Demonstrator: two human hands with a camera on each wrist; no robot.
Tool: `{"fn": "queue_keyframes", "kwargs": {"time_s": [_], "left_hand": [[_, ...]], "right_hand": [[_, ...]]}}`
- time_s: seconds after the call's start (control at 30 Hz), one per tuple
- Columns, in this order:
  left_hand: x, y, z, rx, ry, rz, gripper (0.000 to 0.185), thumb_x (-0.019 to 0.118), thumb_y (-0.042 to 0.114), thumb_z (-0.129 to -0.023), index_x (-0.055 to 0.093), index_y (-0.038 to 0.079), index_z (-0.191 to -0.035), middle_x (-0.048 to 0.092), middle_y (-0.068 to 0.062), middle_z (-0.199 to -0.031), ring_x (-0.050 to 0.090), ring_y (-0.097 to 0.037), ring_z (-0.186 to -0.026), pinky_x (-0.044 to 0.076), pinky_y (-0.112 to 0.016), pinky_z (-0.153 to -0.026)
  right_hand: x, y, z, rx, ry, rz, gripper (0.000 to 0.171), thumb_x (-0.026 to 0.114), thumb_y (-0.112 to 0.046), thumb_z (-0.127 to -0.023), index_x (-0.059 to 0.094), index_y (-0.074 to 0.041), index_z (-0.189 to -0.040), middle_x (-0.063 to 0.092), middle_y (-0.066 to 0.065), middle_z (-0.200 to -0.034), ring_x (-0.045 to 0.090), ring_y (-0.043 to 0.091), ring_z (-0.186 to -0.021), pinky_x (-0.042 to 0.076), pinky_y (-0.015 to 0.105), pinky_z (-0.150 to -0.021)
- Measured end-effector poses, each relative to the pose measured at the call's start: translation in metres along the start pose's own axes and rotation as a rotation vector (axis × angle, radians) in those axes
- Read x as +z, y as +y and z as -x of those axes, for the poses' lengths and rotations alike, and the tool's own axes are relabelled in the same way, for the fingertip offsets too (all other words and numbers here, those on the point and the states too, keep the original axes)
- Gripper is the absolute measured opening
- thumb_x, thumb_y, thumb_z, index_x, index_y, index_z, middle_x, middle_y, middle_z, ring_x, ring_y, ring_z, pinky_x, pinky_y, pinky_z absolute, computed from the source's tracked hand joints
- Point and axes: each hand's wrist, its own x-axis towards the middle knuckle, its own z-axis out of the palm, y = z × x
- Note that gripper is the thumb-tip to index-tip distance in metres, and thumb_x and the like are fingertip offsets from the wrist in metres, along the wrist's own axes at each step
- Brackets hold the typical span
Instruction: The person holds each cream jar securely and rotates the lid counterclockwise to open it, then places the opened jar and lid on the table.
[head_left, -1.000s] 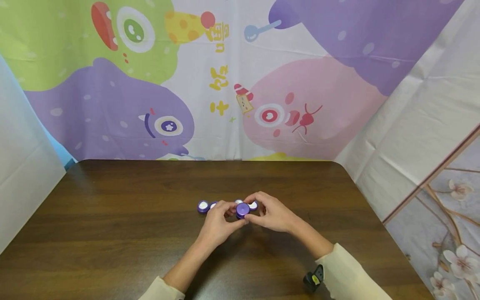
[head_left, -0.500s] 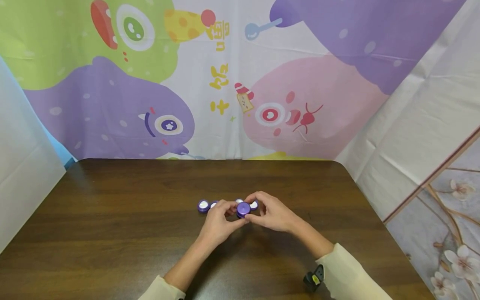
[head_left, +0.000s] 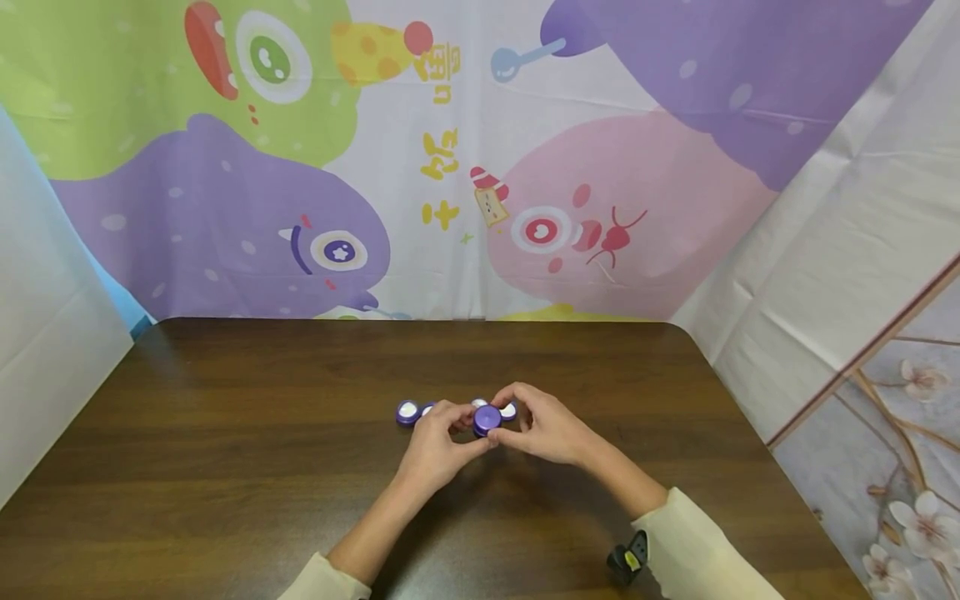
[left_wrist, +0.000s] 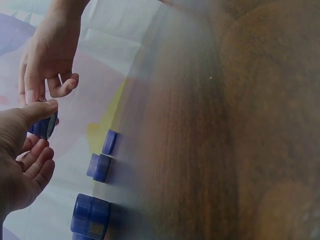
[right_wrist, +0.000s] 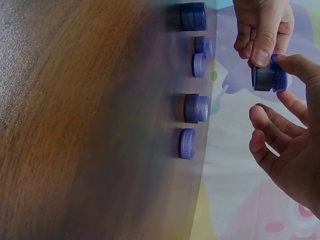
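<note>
Both hands hold one small purple jar point(head_left: 487, 419) raised over the middle of the table, its round purple lid facing up in the head view. My left hand point(head_left: 438, 446) grips the dark jar body from the left between thumb and fingers. From the right, my right hand point(head_left: 543, 425) pinches the lid point(right_wrist: 280, 76) with thumb and index finger, while its other fingers stay spread in the right wrist view. Behind the hands, an uncapped purple jar point(right_wrist: 195, 108) stands beside a loose purple lid point(right_wrist: 187, 144). The left hand partly covers this row of pieces in the head view.
Farther left in the row are a larger purple jar point(right_wrist: 192, 17), a small jar point(right_wrist: 202, 46) and another lid point(right_wrist: 198, 65). The brown wooden table point(head_left: 247, 467) meets a cartoon-printed cloth point(head_left: 465, 275) at its far edge. A flowered panel point(head_left: 885, 433) stands at right.
</note>
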Motion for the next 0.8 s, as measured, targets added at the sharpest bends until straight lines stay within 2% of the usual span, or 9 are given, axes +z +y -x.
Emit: {"fn": "queue_keyframes", "kwargs": {"time_s": [0.17,0.3,0.4,0.53,0.63,0.8], "left_hand": [[-0.0006,0.0005,0.001,-0.007,-0.001,0.01,0.034,0.082,0.024,-0.07,0.07,0.007,-0.096,0.061,0.0,-0.085,0.058,-0.012,-0.079,0.052,-0.026,-0.073],[-0.001,0.0011,0.001,-0.007,0.007,0.01,0.033,0.082,0.025,-0.07,0.07,0.007,-0.096,0.061,0.0,-0.084,0.059,-0.012,-0.079,0.052,-0.027,-0.073],[-0.0009,0.001,0.0007,-0.001,0.012,0.006,0.033,0.082,0.025,-0.071,0.07,0.007,-0.096,0.061,-0.001,-0.084,0.059,-0.012,-0.079,0.053,-0.028,-0.073],[-0.0006,0.0004,0.0012,0.009,0.016,0.004,0.034,0.082,0.024,-0.071,0.07,0.006,-0.097,0.061,-0.001,-0.083,0.059,-0.013,-0.078,0.053,-0.028,-0.073],[-0.0008,0.0006,0.0016,0.008,0.012,0.004,0.035,0.082,0.024,-0.071,0.069,0.006,-0.098,0.061,-0.001,-0.084,0.059,-0.013,-0.079,0.053,-0.027,-0.073],[-0.0008,-0.0002,0.0019,-0.01,0.007,0.012,0.034,0.082,0.024,-0.07,0.069,0.006,-0.096,0.062,0.0,-0.085,0.059,-0.012,-0.079,0.052,-0.027,-0.073]], "right_hand": [[-0.0003,-0.0003,0.0012,-0.037,-0.022,-0.001,0.037,0.069,-0.02,-0.084,0.054,-0.013,-0.117,0.058,0.005,-0.1,0.049,0.015,-0.06,0.04,0.018,-0.049],[-0.0004,-0.0006,0.0011,-0.044,-0.015,0.002,0.041,0.07,-0.022,-0.084,0.054,-0.011,-0.12,0.058,0.004,-0.104,0.049,0.016,-0.061,0.04,0.018,-0.05],[0.0002,-0.0003,-0.0004,-0.027,0.001,0.006,0.045,0.072,-0.028,-0.082,0.054,-0.012,-0.119,0.059,0.003,-0.103,0.049,0.017,-0.06,0.039,0.018,-0.05],[0.001,0.0001,-0.0014,-0.002,0.009,0.001,0.043,0.074,-0.031,-0.08,0.054,-0.014,-0.114,0.06,0.009,-0.096,0.048,0.018,-0.058,0.037,0.018,-0.048],[0.001,0.0001,-0.0009,-0.01,0.003,-0.002,0.039,0.073,-0.026,-0.081,0.054,-0.014,-0.113,0.059,0.011,-0.095,0.048,0.017,-0.058,0.038,0.018,-0.048],[0.0015,-0.0001,-0.0006,-0.038,-0.017,0.011,0.039,0.069,-0.019,-0.084,0.054,-0.011,-0.119,0.058,0.003,-0.104,0.049,0.013,-0.059,0.041,0.019,-0.05]]}}
